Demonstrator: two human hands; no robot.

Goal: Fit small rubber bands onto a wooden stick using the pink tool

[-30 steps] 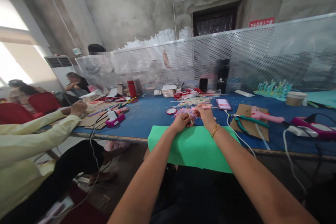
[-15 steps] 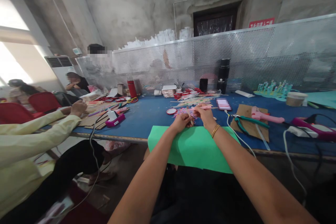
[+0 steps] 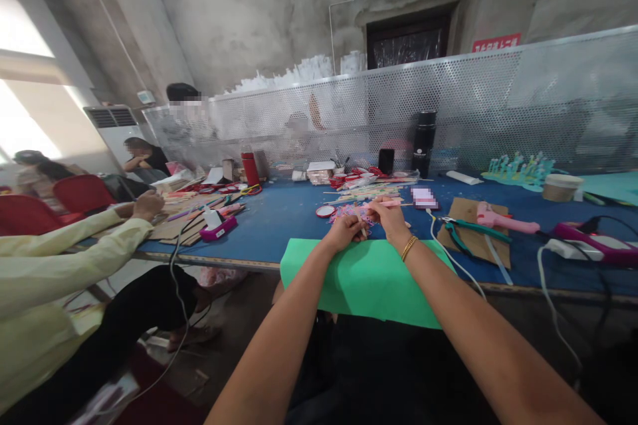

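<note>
My left hand is closed on a short, pale, flat stick near the table's front edge. Pinched in my right hand is a slim pink tool like a pen or brush, with a thin rod beyond its right end. Its left tip lies close to the pale stick; whether they touch I cannot tell. Beneath and behind both hands spreads a heap of pink and purple thin strips. A round white lid with a red rim sits left of the heap. Green cloth covers my lap under the forearms.
Pale sticks lie behind the heap. To the right are a phone with a cable, pliers and a pink glue gun on cardboard. A black flask stands by the perforated screen. A co-worker's hands work at left.
Hardly anything differs; both hands keep nearly the same place and the same hold. The camera view has shifted very slightly.
</note>
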